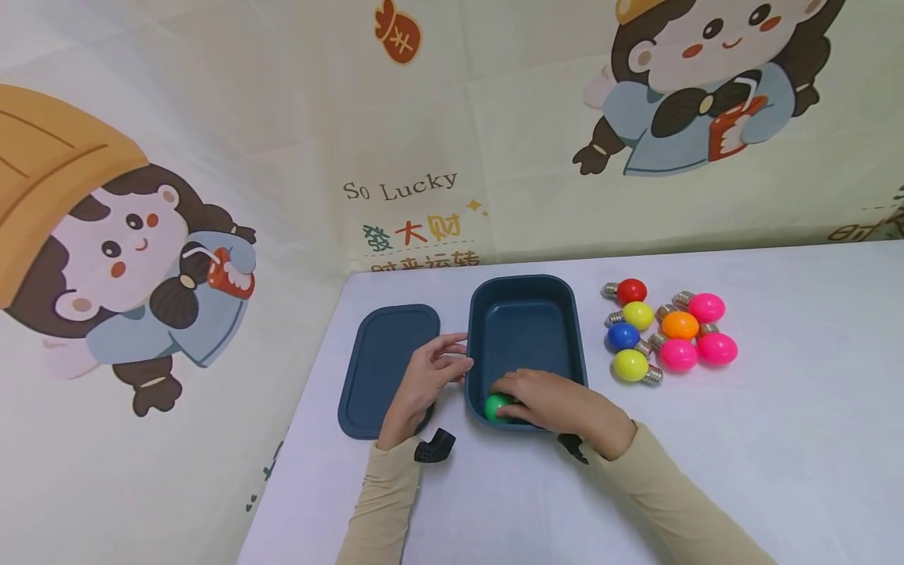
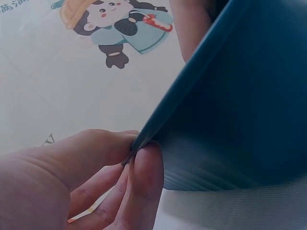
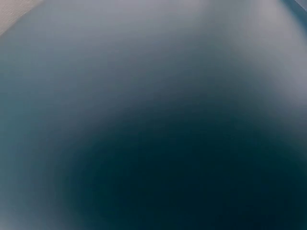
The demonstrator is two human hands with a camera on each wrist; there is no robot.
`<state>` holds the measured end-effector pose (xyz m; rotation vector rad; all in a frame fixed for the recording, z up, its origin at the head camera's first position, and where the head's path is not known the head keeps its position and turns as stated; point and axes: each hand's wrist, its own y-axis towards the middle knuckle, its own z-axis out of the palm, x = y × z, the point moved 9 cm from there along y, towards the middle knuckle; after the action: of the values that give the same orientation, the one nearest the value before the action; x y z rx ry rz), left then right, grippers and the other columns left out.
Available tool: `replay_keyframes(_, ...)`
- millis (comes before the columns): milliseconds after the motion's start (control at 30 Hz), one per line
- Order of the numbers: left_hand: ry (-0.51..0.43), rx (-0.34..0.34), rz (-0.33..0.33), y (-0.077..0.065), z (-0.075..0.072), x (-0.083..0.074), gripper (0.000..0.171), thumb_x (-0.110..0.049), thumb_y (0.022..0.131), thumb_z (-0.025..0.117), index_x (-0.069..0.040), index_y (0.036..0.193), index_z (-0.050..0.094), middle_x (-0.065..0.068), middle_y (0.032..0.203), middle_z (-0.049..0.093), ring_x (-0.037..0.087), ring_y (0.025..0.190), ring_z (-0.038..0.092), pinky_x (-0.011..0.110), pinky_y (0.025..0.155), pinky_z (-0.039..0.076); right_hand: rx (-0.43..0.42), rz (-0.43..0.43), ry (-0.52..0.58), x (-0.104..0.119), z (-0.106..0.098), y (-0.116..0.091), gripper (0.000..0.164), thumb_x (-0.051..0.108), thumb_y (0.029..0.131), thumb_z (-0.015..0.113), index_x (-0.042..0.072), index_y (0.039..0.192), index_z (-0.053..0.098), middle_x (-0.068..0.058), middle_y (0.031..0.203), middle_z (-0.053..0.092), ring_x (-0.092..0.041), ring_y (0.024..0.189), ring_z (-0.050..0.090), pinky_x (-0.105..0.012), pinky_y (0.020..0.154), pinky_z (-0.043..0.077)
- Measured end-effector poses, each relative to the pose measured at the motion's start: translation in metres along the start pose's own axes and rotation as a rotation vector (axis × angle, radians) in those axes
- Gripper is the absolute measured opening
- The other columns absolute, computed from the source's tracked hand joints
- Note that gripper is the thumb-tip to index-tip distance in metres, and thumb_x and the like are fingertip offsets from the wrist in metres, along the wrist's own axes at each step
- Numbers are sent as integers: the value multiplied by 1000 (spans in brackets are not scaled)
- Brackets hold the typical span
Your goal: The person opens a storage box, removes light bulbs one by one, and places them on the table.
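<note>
A dark blue rectangular box stands open on the table. My left hand is at its left side; in the left wrist view the thumb and fingers pinch the box's rim. My right hand reaches over the near right side into the box. Its fingers hold a green toy light bulb low in the near left corner; only the bulb's round green part shows, the rest hidden by the hand. The right wrist view is filled by a blurred, dark blue surface.
A flat dark blue lid lies left of the box, partly under the left hand. Right of the box several toy bulbs lie close together, among them a red one, a blue one and an orange one. A printed cloth hangs behind.
</note>
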<state>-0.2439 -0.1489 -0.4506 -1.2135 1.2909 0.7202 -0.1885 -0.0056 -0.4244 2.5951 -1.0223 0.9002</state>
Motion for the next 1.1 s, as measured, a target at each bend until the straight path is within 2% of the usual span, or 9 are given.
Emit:
replay_keyframes(267, 13, -28, 34, -1, -3, 2, 50, -17, 90, 74, -12, 137, 57, 17, 121, 61, 14, 93, 66, 41, 85, 58, -30, 2, -20, -2, -4, 0, 34, 27, 95, 68, 7, 122, 65, -2, 110, 68, -14, 95, 60, -34, 87, 56)
replay_keyframes(633, 2, -27, 38, 0, -3, 3, 50, -19, 90, 75, -13, 137, 58, 16, 121, 61, 16, 93, 66, 40, 84, 59, -120, 25, -44, -4, -24, -11, 35, 29, 93, 70, 11, 122, 65, 2, 108, 65, -13, 96, 58, -32, 85, 56)
replay_keyframes(1100, 14, -43, 37, -1, -3, 3, 51, -20, 89, 76, -15, 136, 59, 14, 120, 62, 17, 94, 66, 36, 83, 59, -219, 2, -120, 3, -56, -26, 39, 26, 89, 75, 13, 123, 65, 2, 113, 66, -15, 105, 59, -31, 87, 58)
